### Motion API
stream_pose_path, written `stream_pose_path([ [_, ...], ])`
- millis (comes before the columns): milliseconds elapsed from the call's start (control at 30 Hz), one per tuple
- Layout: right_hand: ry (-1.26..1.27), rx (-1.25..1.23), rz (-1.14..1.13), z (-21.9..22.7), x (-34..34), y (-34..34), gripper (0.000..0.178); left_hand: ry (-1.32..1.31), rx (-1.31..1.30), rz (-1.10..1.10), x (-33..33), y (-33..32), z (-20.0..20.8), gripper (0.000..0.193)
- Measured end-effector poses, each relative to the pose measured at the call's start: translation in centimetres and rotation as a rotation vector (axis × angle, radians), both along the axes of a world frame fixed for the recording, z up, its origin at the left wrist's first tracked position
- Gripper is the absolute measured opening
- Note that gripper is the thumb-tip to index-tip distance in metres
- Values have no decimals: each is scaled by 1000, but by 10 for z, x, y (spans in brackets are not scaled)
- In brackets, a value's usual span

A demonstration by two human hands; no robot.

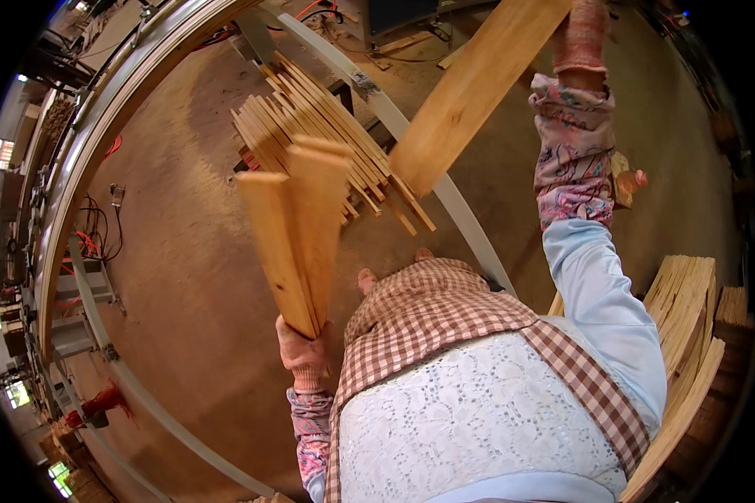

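My left hand, in a pinkish knit glove, is closed round the near end of several flat wooden boards, which stand up from it and fan apart at the top. My right arm stretches far forward. At its end my gloved right hand grips the far right edge of a wide wooden board, with its fingers partly cut off by the picture's top. That board slants over a grey metal rail. Beyond the left-hand boards lies a pile of narrow wooden strips.
A long curved-looking metal beam borders the left side. Dark cables and a red tuft-like thing lie there. Rough timber is stacked by my right side. A small wooden block sits beside my right forearm. Sawdust covers parts of the brown floor.
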State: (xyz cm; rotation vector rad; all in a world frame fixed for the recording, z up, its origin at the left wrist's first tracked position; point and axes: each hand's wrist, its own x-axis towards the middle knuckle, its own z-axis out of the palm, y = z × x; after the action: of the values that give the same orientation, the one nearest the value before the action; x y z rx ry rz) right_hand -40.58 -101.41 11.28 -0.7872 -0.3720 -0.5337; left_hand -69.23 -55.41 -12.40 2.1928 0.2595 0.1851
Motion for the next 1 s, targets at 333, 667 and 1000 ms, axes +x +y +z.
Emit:
stream_pose_path([
  [333,326,-592,220,-60,24,84,55,-141,-790,-86,158,-14,77,49],
  [667,406,-941,287,-133,40,139,53,303,-1222,-15,171,-63,79,64],
  [1000,316,-1324,198,-209,44,175,54,423,-1449,-48,150,-104,46,65],
])
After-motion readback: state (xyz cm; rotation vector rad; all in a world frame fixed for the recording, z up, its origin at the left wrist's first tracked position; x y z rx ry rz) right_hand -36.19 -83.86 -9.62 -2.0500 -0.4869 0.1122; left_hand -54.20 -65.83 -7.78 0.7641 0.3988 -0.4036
